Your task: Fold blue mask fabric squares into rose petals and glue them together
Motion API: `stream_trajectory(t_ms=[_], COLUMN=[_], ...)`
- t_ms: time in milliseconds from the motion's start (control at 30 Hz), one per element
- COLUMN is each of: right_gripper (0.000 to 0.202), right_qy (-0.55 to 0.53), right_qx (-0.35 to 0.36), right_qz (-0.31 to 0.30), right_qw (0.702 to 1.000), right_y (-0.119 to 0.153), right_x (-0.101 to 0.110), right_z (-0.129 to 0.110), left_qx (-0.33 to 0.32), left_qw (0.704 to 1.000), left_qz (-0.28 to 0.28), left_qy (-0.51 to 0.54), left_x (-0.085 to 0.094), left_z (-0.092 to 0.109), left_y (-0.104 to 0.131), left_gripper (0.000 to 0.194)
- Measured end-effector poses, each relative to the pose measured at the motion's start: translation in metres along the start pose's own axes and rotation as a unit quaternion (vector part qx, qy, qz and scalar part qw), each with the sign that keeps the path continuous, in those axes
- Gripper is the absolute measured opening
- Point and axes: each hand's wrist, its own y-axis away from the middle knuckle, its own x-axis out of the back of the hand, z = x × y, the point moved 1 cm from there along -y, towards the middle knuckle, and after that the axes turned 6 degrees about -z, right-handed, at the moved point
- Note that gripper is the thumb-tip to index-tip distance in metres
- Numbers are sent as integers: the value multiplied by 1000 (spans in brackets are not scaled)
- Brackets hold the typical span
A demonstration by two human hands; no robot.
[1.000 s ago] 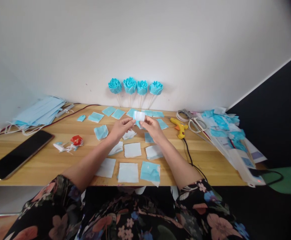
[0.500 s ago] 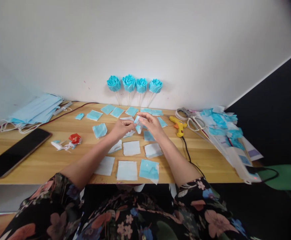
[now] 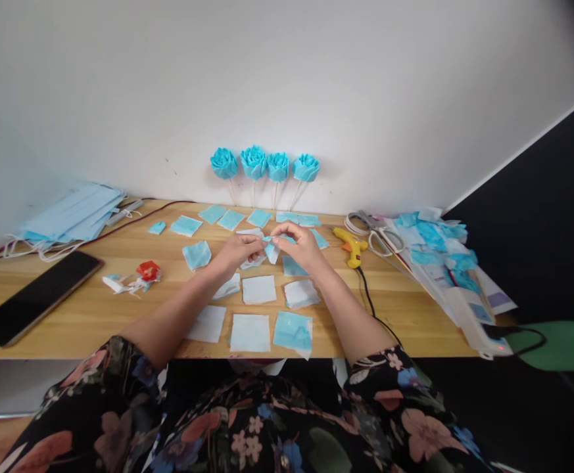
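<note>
Between my two hands is a small blue and white piece of mask fabric (image 3: 271, 251), held just above the table. My left hand (image 3: 241, 253) pinches its left side between thumb and fingers. My right hand (image 3: 296, 244) is closed on its upper right part, the fingertips of both hands close together. Around them lie flat cut squares, such as a white square (image 3: 259, 290) nearer my body and a blue square (image 3: 196, 255) to the left. Part of the held piece is hidden by my fingers.
Several blue fabric flowers (image 3: 254, 163) on sticks lean against the wall. A yellow glue gun (image 3: 350, 247), scissors (image 3: 385, 240), blue scraps (image 3: 434, 240) and a power strip (image 3: 477, 325) lie right. Face masks (image 3: 72, 213), a phone (image 3: 35, 299) and a red crumpled piece (image 3: 148, 271) lie left.
The held piece has turned from standing more upright to a folded shape with its lower point hanging down. My right-hand fingers have curled lower around it.
</note>
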Motion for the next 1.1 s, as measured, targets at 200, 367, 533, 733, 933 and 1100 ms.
stream_trajectory(t_ms=[200, 367, 533, 733, 933, 1100], right_gripper=[4, 24, 37, 29, 24, 25], right_qy=[53, -26, -69, -33, -13, -9], right_qx=[36, -27, -63, -59, -57, -59], right_qz=[-2, -10, -27, -4, 15, 17], right_qw=[998, 999, 995, 998, 998, 998], right_y=[0, 0, 0, 0, 0, -1], right_x=[3, 4, 3, -2, -2, -2], right_z=[0, 6, 5, 7, 9, 9], left_qx=[7, 1, 11, 10, -5, -4], left_qw=[999, 1000, 999, 996, 994, 993], left_qz=[-13, -29, -30, -58, -71, -70], left_qy=[37, -3, -28, -61, -87, -93], left_x=[3, 0, 0, -2, -3, -2], left_z=[-4, 2, 2, 1, 0, -1], left_y=[-2, 2, 3, 3, 3, 2], left_gripper=[37, 41, 41, 38, 29, 36])
